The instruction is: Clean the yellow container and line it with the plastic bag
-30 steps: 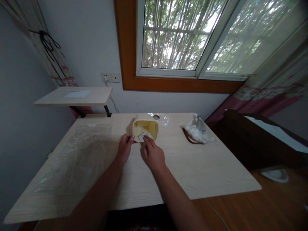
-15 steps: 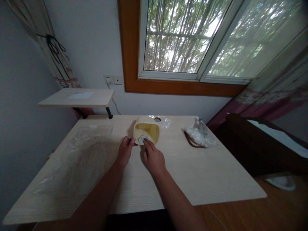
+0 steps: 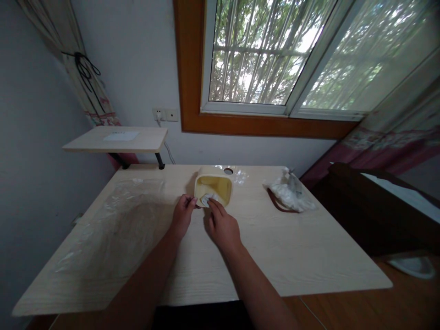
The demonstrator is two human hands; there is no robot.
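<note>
A cream-yellow plastic box (image 3: 213, 188) lies open side up, or tilted towards me, on the table, and its yellow inside shows. At its front rim sits a crumpled white piece of paper or tissue (image 3: 208, 199). My right hand (image 3: 223, 227) has its fingertips pressed on that white piece. My left hand (image 3: 184, 215) is pinched together at the box's front left corner. I cannot tell whether those fingers hold anything. The pale wood-grain table (image 3: 275, 256) lies under both hands.
A clear plastic sheet (image 3: 110, 220) covers the table's left part. A white plastic bag with a brown strap (image 3: 290, 195) lies at the right. A small shelf (image 3: 117, 140) stands behind on the left, below a wall socket (image 3: 161, 114). Dark furniture (image 3: 357, 206) stands right.
The whole scene has drifted right and slightly down as my head moved. My hands stay at the box's front edge, with the right fingers shifted slightly closer to the white piece.
</note>
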